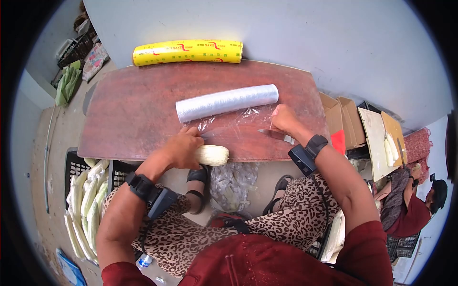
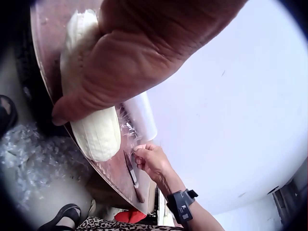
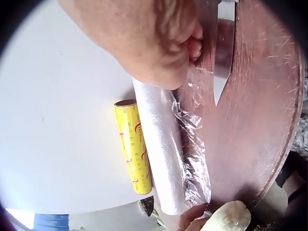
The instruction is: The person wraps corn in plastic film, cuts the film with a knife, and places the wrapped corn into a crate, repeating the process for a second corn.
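My left hand [image 1: 181,147] grips a peeled ear of corn [image 1: 212,155] at the table's front edge. In the left wrist view its thumb lies across the pale corn [image 2: 98,134]. My right hand [image 1: 286,119], fingers curled, pinches the loose edge of clear cling film [image 3: 192,125] at the right. That film comes off a white roll [image 1: 227,102] lying across the table, and its other end reaches the left fingertips. A knife [image 1: 276,136] lies beside the right hand, blade pointing left.
A yellow-wrapped roll [image 1: 188,52] lies at the table's [image 1: 129,105] back edge by the wall. Left of the table stands a black crate [image 1: 72,164] with several corn ears. Cardboard boxes [image 1: 350,121] stand to the right, where another person [image 1: 410,209] sits. Below hangs a clear plastic bag [image 1: 234,186].
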Motion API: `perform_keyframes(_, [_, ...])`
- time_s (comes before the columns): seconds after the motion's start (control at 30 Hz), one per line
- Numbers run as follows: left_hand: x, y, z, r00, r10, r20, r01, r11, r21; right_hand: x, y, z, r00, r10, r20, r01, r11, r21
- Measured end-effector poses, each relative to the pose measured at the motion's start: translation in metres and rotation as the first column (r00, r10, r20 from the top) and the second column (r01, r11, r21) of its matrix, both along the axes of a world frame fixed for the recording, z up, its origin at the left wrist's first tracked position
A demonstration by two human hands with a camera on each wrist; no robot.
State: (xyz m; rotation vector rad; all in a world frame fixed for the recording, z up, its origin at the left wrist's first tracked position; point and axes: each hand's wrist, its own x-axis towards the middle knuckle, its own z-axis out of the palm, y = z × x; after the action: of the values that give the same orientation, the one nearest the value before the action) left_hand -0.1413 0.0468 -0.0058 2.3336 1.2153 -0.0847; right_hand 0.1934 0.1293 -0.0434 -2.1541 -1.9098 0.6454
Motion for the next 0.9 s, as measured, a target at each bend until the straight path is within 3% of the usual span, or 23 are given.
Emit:
perform_keyframes(0.07, [-0.003, 0.001, 0.000, 1.000, -0.001, -0.001, 0.001, 1.000, -0.007, 0.005, -0.003, 0.012, 1.000, -0.008, -0.004, 0.008, 0.998, -0.059])
perform_keyframes(0.37, [-0.006, 0.001, 0.012, 0.996, -0.022, -0.081, 0.018, 0.999, -0.051, 0.013, -0.007, 0.015, 0.930, 0.163, 0.329, -0.144, 0.986, -0.082])
perform_keyframes(0.57, [-0.011, -0.001, 0.019, 0.996, -0.021, -0.087, 0.012, 0.995, -0.099, 0.024, -0.001, 0.006, 0.925, 0.157, 0.347, -0.137, 0.987, -0.080])
perform_keyframes(0.67, [-0.015, -0.002, 0.018, 0.996, -0.024, -0.091, 0.015, 0.995, -0.095, 0.013, -0.004, 0.026, 0.976, 0.056, 0.212, -0.061, 0.998, 0.021])
perform_keyframes(0.77, [-0.016, -0.002, 0.018, 0.993, -0.030, -0.111, 0.020, 0.995, -0.095, 0.000, -0.012, 0.035, 0.965, 0.196, 0.174, -0.239, 0.931, 0.276])
perform_keyframes(0.9, [-0.012, -0.010, 0.026, 0.988, -0.032, -0.153, 0.015, 0.994, -0.110, -0.026, -0.020, 0.044, 0.889, 0.393, 0.236, -0.457, 0.802, 0.384])
